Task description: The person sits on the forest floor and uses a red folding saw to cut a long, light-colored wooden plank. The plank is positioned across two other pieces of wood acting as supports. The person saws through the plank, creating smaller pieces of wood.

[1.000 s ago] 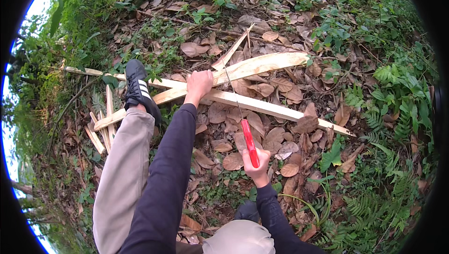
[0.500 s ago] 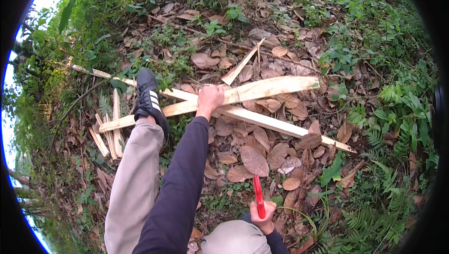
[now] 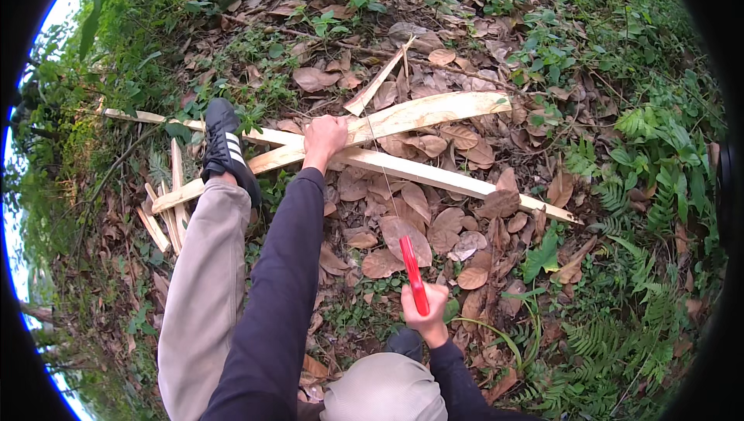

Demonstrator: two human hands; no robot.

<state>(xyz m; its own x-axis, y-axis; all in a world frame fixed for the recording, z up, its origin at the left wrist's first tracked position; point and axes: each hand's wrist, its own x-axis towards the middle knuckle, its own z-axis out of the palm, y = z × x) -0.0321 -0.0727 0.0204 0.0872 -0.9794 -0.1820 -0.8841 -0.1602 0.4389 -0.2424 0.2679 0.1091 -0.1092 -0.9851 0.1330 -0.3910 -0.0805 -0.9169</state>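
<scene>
My left hand (image 3: 324,136) grips a long pale split wooden strip (image 3: 434,111) where it crosses a second long strip (image 3: 457,182) on the leaf-covered ground. My right hand (image 3: 426,314) is raised near my bent right knee (image 3: 384,386) and is shut on a red-handled tool (image 3: 412,274); its blade is too thin to make out. My left foot in a black shoe (image 3: 226,148) stands on the crossed strips to the left of my left hand. My dark sleeve (image 3: 279,289) runs from the lower edge up to that hand.
More short split strips (image 3: 167,212) lie left of my leg. A thin splinter (image 3: 376,84) lies above the strips. Dry brown leaves (image 3: 403,231) cover the ground; ferns (image 3: 651,188) and green weeds grow to the right and along the top.
My right hand with the red tool drew back toward my body, then rose a little. My left hand and foot kept their hold on the strips.
</scene>
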